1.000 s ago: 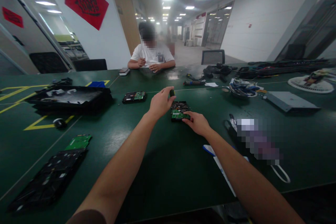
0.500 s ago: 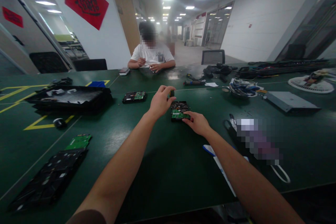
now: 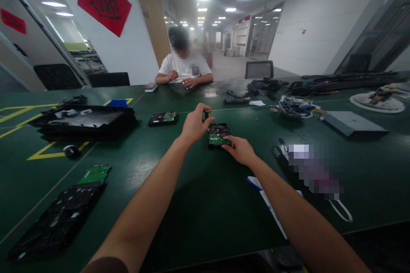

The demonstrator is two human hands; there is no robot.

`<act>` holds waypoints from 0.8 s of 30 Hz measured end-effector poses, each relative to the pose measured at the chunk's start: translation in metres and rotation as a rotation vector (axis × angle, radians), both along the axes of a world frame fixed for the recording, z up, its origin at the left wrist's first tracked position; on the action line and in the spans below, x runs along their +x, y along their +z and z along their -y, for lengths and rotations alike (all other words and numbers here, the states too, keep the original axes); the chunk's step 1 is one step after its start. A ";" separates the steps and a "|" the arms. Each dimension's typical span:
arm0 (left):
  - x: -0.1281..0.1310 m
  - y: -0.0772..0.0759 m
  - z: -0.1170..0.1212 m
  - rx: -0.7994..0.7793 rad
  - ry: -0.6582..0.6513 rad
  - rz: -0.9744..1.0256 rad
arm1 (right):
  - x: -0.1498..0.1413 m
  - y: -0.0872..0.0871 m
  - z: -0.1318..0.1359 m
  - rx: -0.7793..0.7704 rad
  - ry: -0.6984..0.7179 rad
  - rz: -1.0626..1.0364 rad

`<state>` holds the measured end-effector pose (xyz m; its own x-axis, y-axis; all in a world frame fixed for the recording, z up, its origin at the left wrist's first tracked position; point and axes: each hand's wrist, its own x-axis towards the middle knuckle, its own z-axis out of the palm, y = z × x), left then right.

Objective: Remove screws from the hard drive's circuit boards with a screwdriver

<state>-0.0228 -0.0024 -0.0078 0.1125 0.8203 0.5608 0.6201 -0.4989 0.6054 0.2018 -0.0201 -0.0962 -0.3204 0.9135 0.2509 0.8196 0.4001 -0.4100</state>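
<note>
Left hand: the left hand [image 3: 194, 123] has a small black-and-yellow piece [image 3: 208, 114] pinched between thumb and fingers, over the drive's far left corner. Fingers cover a good bit of it, so no clue what it is, and I can't tell if its lower end touches anything.
Right hand: the right hand [image 3: 241, 150] is closed to a narrow pinch on the drive's near right corner, hiding that bit.
Drive: the drive [image 3: 218, 139] lies on the green table [image 3: 205, 204] between the hands, green board on the near half, dark metal on the far half. Too small to make out any label.
Second drive: another board-up drive [image 3: 163, 118], flat on the table to the left. Can't read anything on it either.
Near left: black plastic part [image 3: 59, 219] with a green circuit board [image 3: 95, 174] at its far end; details get murky.
Near right: a blurred-out item [image 3: 315, 170] with a white loop [image 3: 342, 211]; whatever's printed there is pixelated. The blue-and-white thing [image 3: 254, 182] is partly under the right forearm.
Near edge: some dark object [image 3: 286, 258], cut off by the frame, lol no idea.
Far side: a person [image 3: 185, 66] in a white shirt, face pixelated, lettering on the chest too fuzzy to read.
Writing: red sheet [image 3: 104, 1] on the far left pillar, brushy black characters I can't make out. The smaller red sheet [image 3: 13, 21] further left is worse. Zero readable brands, sorry.
</note>
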 end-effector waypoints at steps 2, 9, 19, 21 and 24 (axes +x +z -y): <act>0.000 -0.001 -0.001 -0.007 0.001 0.012 | 0.000 0.001 0.000 -0.005 0.004 -0.002; -0.004 0.003 -0.001 0.101 0.072 -0.181 | 0.000 0.001 0.002 -0.003 -0.006 -0.006; -0.003 0.003 -0.001 0.062 0.126 -0.236 | 0.000 0.001 0.001 0.002 0.000 -0.006; -0.002 0.003 0.000 0.026 0.132 -0.196 | 0.000 0.002 0.002 -0.001 -0.001 -0.006; -0.002 0.002 0.001 -0.002 0.103 -0.105 | -0.001 0.001 0.002 -0.004 -0.008 -0.011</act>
